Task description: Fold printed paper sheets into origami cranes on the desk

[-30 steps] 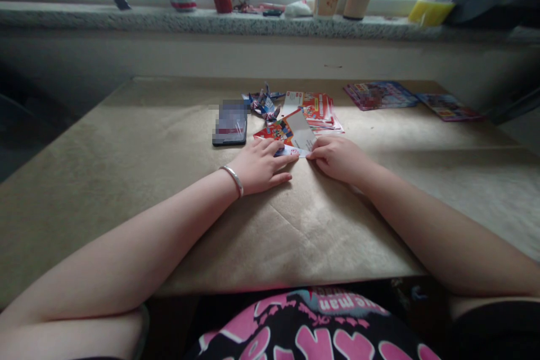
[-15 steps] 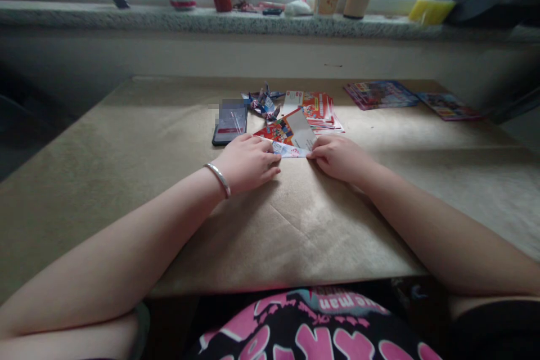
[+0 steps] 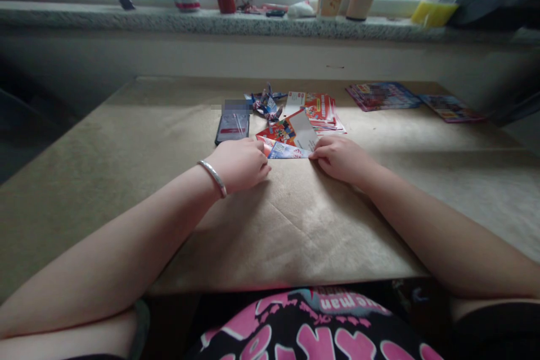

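Currently, head view | folded card [image 3: 289, 151] on the surface [image 3: 295, 230], creased edge toward wearer | left hand [image 3: 243, 165] at its left end, cannot tell whether gripping | right hand [image 3: 341, 158] pinching its right corner | phone [image 3: 233, 128] just beyond left hand

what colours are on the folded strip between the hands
Mostly pale blue and white on the folded strip, with red near the left hand; head view.
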{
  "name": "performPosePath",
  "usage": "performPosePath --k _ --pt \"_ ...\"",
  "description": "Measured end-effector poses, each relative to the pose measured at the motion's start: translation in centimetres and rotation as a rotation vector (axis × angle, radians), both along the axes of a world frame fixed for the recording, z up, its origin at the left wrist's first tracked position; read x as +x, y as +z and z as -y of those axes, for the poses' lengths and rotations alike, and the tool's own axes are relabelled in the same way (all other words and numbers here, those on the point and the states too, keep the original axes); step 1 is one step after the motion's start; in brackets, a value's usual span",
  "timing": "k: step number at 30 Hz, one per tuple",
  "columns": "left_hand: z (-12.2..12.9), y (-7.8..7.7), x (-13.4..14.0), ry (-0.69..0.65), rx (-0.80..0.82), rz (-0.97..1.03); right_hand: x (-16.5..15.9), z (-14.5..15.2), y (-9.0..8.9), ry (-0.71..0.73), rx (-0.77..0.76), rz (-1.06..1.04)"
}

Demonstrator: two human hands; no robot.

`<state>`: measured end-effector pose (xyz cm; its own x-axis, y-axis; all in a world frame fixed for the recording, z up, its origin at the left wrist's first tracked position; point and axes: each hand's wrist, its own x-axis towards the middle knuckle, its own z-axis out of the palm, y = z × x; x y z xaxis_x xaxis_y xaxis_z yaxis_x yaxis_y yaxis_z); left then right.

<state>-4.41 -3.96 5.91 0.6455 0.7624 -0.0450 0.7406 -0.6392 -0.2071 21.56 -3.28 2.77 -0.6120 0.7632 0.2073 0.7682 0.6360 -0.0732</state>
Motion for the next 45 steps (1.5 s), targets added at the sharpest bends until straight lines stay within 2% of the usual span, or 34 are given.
performPosePath --k 5,9,11,13,18,24,30,37,45 --pt "0.1 -1.6 0.8 -0.011 0.194 0.182 -0.2 0.3 0.3 -0.048 0.042 0.081" --pt "-0.7 -2.8 1.3 -0.097 0.358 0.292 -0.2 0.5 0.6 -0.099 0.078 0.128" --pt "-1.2 -3.1 1.3 -0.17 0.385 0.308 -0.2 0.6 0.6 -0.105 0.095 0.13" --pt "-1.7 -3.4 1.2 -0.28 0.351 0.281 -0.2 0.6 0.6 -0.115 0.113 0.124" --pt "-2.5 -4.0 1.3 -0.302 0.389 0.238 -0.4 0.7 0.4 -0.102 0.136 0.071" --pt "-2.0 -4.2 2.3 -0.392 0.42 0.451 -1.8 1.6 0.2 -0.068 0.129 -0.128" --pt "-1.5 -4.7 2.9 -0.344 0.305 0.637 -3.3 2.1 0.1 -0.076 0.095 -0.271" --pt "-1.5 -4.6 2.7 -0.289 0.149 0.729 -3.3 1.8 -0.2 -0.107 0.059 -0.369" --pt "-1.5 -3.9 2.3 -0.257 0.217 0.721 -2.1 1.7 0.2 -0.112 0.006 -0.497"
